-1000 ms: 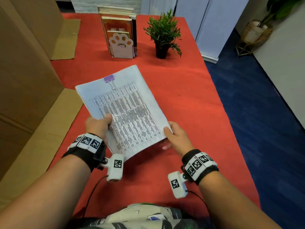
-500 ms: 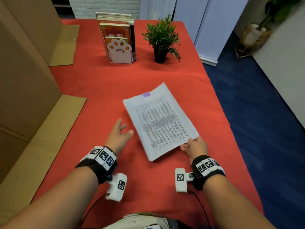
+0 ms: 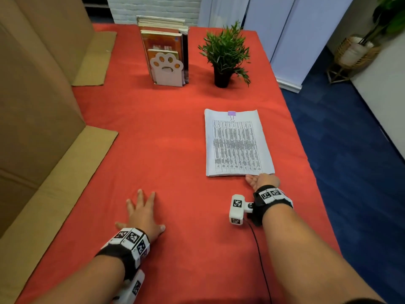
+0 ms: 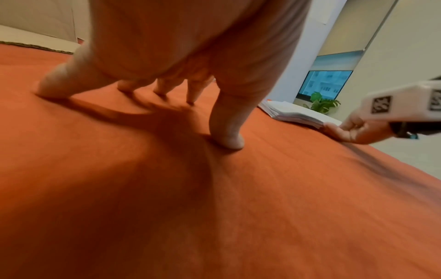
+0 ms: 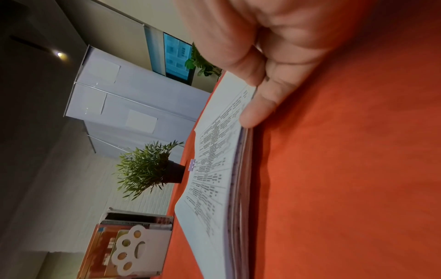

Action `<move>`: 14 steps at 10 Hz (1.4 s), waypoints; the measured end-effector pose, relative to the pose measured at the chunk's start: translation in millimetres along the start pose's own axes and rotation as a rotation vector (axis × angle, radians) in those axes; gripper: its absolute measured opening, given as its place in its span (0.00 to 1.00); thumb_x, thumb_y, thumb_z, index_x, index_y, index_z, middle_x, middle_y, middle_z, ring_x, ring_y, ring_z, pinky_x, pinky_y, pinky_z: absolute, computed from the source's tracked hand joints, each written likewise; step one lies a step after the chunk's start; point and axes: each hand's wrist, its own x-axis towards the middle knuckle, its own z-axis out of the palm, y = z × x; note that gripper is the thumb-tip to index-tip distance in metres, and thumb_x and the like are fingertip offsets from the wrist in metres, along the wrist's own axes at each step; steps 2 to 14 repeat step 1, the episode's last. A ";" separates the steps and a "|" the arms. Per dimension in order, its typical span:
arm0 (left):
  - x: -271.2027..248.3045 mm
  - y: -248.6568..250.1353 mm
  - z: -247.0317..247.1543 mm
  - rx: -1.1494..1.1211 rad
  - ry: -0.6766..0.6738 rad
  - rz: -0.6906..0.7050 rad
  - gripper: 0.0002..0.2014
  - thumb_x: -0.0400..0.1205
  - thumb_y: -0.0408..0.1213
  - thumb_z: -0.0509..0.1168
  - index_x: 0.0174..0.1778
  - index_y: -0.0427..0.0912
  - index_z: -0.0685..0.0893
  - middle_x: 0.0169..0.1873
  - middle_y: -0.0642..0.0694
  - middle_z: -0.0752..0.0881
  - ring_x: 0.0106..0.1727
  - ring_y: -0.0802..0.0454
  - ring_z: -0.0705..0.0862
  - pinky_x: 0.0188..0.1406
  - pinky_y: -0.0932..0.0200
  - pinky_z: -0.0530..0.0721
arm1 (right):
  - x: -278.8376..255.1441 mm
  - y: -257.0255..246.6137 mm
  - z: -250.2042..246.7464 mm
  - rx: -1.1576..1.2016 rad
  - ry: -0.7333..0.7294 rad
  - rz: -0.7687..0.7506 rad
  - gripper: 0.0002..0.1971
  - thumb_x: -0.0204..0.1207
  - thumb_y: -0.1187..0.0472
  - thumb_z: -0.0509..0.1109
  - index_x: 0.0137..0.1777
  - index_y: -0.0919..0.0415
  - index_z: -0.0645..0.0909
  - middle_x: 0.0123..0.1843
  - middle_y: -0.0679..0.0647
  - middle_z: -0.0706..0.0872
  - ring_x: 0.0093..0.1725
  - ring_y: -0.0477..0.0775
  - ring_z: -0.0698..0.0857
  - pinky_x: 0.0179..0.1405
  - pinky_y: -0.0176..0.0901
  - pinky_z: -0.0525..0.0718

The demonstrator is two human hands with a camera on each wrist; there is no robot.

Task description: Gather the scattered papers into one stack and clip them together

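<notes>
The right hand (image 3: 262,181) pinches a corner of the clipped white paper stack (image 3: 236,145), seemingly to settle it flat; the left hand (image 3: 142,213) braces, fingers wide, on the red tabletop (image 3: 175,139).

The head camera looks steeply down along the red tablecloth (image 3: 171,150). Both wrist cameras skim close above it; all three views share the clipped paper stack (image 3: 236,145).

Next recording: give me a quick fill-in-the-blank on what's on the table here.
A ___ binder clip sits on the far edge of the paper stack.
The right hand holds that stack's near corner, while the left hand lies flat with fingers ___.
The bookend before the books is shaped like a ___.
Missing: purple; spread; paw.
</notes>
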 end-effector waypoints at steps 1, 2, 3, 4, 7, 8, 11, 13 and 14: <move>-1.1 2.2 0.2 0.012 0.010 -0.007 0.53 0.68 0.49 0.76 0.80 0.63 0.47 0.83 0.56 0.36 0.84 0.41 0.39 0.68 0.16 0.60 | 2.0 -22.8 20.4 -0.824 -0.028 -0.051 0.30 0.84 0.59 0.54 0.81 0.65 0.44 0.84 0.58 0.56 0.78 0.55 0.67 0.71 0.45 0.74; -1.1 2.2 0.2 0.012 0.010 -0.007 0.53 0.68 0.49 0.76 0.80 0.63 0.47 0.83 0.56 0.36 0.84 0.41 0.39 0.68 0.16 0.60 | 2.0 -22.8 20.4 -0.824 -0.028 -0.051 0.30 0.84 0.59 0.54 0.81 0.65 0.44 0.84 0.58 0.56 0.78 0.55 0.67 0.71 0.45 0.74; -1.1 2.2 0.2 0.012 0.010 -0.007 0.53 0.68 0.49 0.76 0.80 0.63 0.47 0.83 0.56 0.36 0.84 0.41 0.39 0.68 0.16 0.60 | 2.0 -22.8 20.4 -0.824 -0.028 -0.051 0.30 0.84 0.59 0.54 0.81 0.65 0.44 0.84 0.58 0.56 0.78 0.55 0.67 0.71 0.45 0.74; -1.1 2.2 0.2 0.012 0.010 -0.007 0.53 0.68 0.49 0.76 0.80 0.63 0.47 0.83 0.56 0.36 0.84 0.41 0.39 0.68 0.16 0.60 | 2.0 -22.8 20.4 -0.824 -0.028 -0.051 0.30 0.84 0.59 0.54 0.81 0.65 0.44 0.84 0.58 0.56 0.78 0.55 0.67 0.71 0.45 0.74; -1.1 2.2 0.2 0.012 0.010 -0.007 0.53 0.68 0.49 0.76 0.80 0.63 0.47 0.83 0.56 0.36 0.84 0.41 0.39 0.68 0.16 0.60 | 2.0 -22.8 20.4 -0.824 -0.028 -0.051 0.30 0.84 0.59 0.54 0.81 0.65 0.44 0.84 0.58 0.56 0.78 0.55 0.67 0.71 0.45 0.74; -1.1 2.2 0.2 0.012 0.010 -0.007 0.53 0.68 0.49 0.76 0.80 0.63 0.47 0.83 0.56 0.36 0.84 0.41 0.39 0.68 0.16 0.60 | 2.0 -22.8 20.4 -0.824 -0.028 -0.051 0.30 0.84 0.59 0.54 0.81 0.65 0.44 0.84 0.58 0.56 0.78 0.55 0.67 0.71 0.45 0.74; -1.1 2.2 0.2 0.012 0.010 -0.007 0.53 0.68 0.49 0.76 0.80 0.63 0.47 0.83 0.56 0.36 0.84 0.41 0.39 0.68 0.16 0.60 | 2.0 -22.8 20.4 -0.824 -0.028 -0.051 0.30 0.84 0.59 0.54 0.81 0.65 0.44 0.84 0.58 0.56 0.78 0.55 0.67 0.71 0.45 0.74; -1.1 2.2 0.2 0.012 0.010 -0.007 0.53 0.68 0.49 0.76 0.80 0.63 0.47 0.83 0.56 0.36 0.84 0.41 0.39 0.68 0.16 0.60 | 2.0 -22.8 20.4 -0.824 -0.028 -0.051 0.30 0.84 0.59 0.54 0.81 0.65 0.44 0.84 0.58 0.56 0.78 0.55 0.67 0.71 0.45 0.74; -1.1 2.2 0.2 0.012 0.010 -0.007 0.53 0.68 0.49 0.76 0.80 0.63 0.47 0.83 0.56 0.36 0.84 0.41 0.39 0.68 0.16 0.60 | 2.0 -22.8 20.4 -0.824 -0.028 -0.051 0.30 0.84 0.59 0.54 0.81 0.65 0.44 0.84 0.58 0.56 0.78 0.55 0.67 0.71 0.45 0.74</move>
